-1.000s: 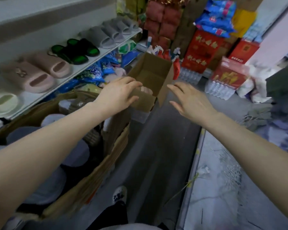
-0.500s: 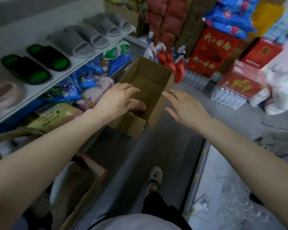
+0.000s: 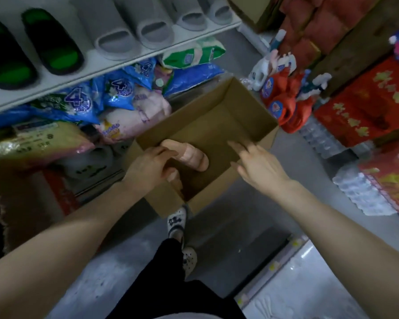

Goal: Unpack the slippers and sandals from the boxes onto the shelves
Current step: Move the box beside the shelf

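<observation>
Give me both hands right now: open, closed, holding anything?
Left hand: closed on the pink slipper inside the cardboard box.
Right hand: open, fingers spread over the box, holding nothing.

pink slipper (image 3: 189, 155) half hidden by left hand (image 3: 148, 166)

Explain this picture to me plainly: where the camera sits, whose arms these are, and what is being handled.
There is no machine here. A person wears the camera on the head, so it looks down along both bare arms. The left hand grips a pink slipper lying inside an open cardboard box that is otherwise empty as far as can be seen. The right hand reaches toward the box with its fingers spread, holding nothing. On the white shelf above sit grey slippers and a black and green pair. Blue packets lie below it, with red cartons to the right. The person's own shoes show on the floor.
</observation>
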